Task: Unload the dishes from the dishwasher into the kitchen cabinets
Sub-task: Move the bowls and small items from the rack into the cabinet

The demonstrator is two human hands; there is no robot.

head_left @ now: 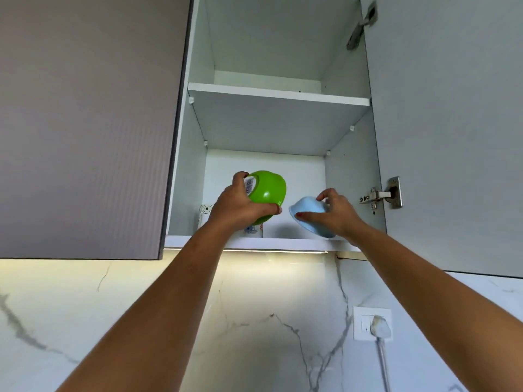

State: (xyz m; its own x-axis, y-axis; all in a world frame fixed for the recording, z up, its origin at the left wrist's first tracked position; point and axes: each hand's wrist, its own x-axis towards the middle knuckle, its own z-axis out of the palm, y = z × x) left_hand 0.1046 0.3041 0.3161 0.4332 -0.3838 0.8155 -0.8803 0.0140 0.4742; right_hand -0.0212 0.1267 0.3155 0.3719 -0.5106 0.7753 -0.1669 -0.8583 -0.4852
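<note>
Open wall cabinet [351, 176] above marble backsplash. Left hand [240, 203] grips tilted green bowl [267, 190] over bottom shelf [283, 241]; right hand [335, 212] pinches tilted blue bowl [308, 217] near shelf edge. Risk: green bowl knocks mugs [254, 230] beneath, blue slips off edge.

Soft even light, warm strip light [283, 252] glowing under the cabinet [351, 193], wide-angle bowing at edges, slightly soft detail

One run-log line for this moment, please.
left hand: grips green bowl, tilted | right hand: grips blue bowl, tilted | where: lower shelf, open cabinet | nearby: patterned cup behind left hand
</note>
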